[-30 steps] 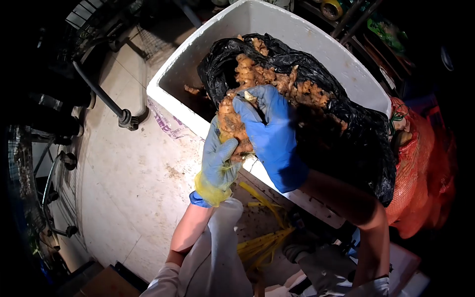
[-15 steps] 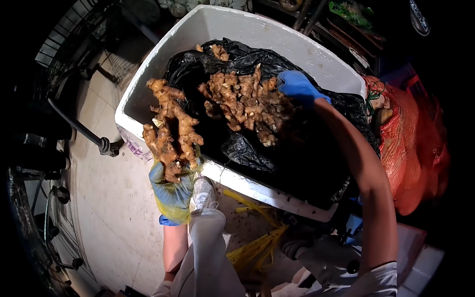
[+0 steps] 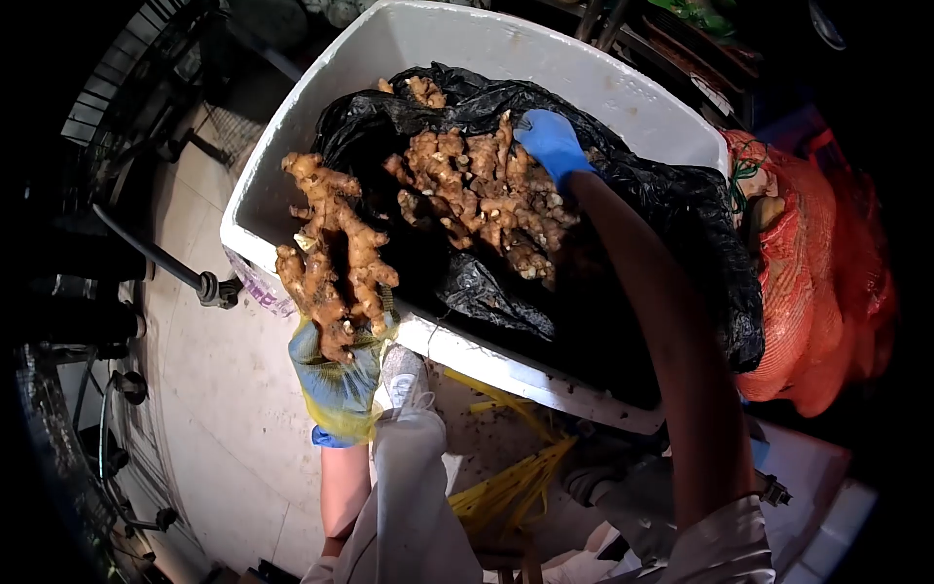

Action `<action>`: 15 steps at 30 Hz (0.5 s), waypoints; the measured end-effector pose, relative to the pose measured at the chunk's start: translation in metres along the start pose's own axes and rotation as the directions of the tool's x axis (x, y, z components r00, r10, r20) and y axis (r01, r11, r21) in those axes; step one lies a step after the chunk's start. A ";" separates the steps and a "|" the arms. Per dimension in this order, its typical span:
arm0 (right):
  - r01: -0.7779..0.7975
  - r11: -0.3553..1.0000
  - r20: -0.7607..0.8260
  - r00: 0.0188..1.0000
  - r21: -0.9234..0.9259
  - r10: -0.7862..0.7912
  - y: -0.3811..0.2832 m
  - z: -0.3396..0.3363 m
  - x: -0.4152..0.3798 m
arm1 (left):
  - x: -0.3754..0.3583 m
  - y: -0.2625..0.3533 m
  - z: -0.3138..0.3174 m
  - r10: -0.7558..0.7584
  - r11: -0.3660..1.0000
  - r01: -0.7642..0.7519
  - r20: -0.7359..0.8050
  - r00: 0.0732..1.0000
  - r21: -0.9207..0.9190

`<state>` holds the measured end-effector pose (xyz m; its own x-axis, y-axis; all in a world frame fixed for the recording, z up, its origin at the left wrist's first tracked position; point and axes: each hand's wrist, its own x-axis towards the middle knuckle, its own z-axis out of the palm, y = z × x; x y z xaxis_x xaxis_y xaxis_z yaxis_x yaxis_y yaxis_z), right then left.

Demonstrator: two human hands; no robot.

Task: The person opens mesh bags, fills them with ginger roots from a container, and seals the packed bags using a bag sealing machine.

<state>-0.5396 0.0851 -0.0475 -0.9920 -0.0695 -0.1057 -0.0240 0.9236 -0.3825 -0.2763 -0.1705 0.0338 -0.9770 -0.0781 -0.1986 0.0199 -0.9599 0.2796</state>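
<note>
My left hand (image 3: 339, 389), in a blue glove with yellow mesh netting over it, is closed round the lower end of a large knobbly ginger root (image 3: 336, 243). The root stands up at the near-left rim of a white foam box (image 3: 251, 229). Inside the box, my blue-gloved right hand (image 3: 553, 144) is curled against the upper right of a big clump of ginger (image 3: 477, 185); its fingertips are partly hidden. A black plastic bag (image 3: 623, 146) lines the box around the clump, and a smaller ginger piece (image 3: 425, 92) lies at the back.
A red mesh sack (image 3: 808, 282) leans at the box's right side. Yellow strapping (image 3: 516, 477) lies on the floor below the near rim, close to my shoe (image 3: 404, 375). At left is a dark metal bar (image 3: 151, 243). Deep shadow covers the box's right part.
My right hand has moved left along the clump to the upright ginger finger. My left hand still holds its root in nearly the same place. The view has shifted slightly.
</note>
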 end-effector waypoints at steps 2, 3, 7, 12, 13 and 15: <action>0.128 0.991 -0.096 0.988 0.035 -0.124 -0.008 0.015 0.012 | 0.002 -0.003 0.008 0.011 0.999 -0.012 0.013 1.000 0.033; 0.183 0.983 -0.074 0.980 -0.006 -0.183 -0.005 0.024 0.023 | 0.002 -0.004 0.011 0.024 0.997 -0.026 0.029 0.999 0.068; -0.021 0.973 0.020 1.000 0.230 0.017 -0.023 0.032 0.037 | 0.002 0.006 -0.014 -0.016 1.000 0.014 0.103 0.995 0.018; -0.083 0.961 -0.003 0.996 0.263 0.087 -0.027 0.028 0.030 | 0.002 0.001 0.004 0.042 0.993 -0.043 0.013 0.999 0.107; -0.114 0.974 0.041 0.993 0.195 0.108 -0.028 0.029 0.032 | 0.003 -0.001 0.009 0.060 0.993 -0.066 0.055 0.997 0.101; -0.171 0.927 0.010 0.984 0.332 0.178 -0.017 0.046 0.036 | 0.000 0.000 0.007 0.055 0.992 -0.059 0.040 0.998 0.112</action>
<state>-0.5697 0.0497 -0.0868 -0.9791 0.0926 -0.1811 0.1891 0.7433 -0.6417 -0.2778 -0.1687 0.0407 -0.9820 -0.1201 -0.1455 0.0538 -0.9173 0.3945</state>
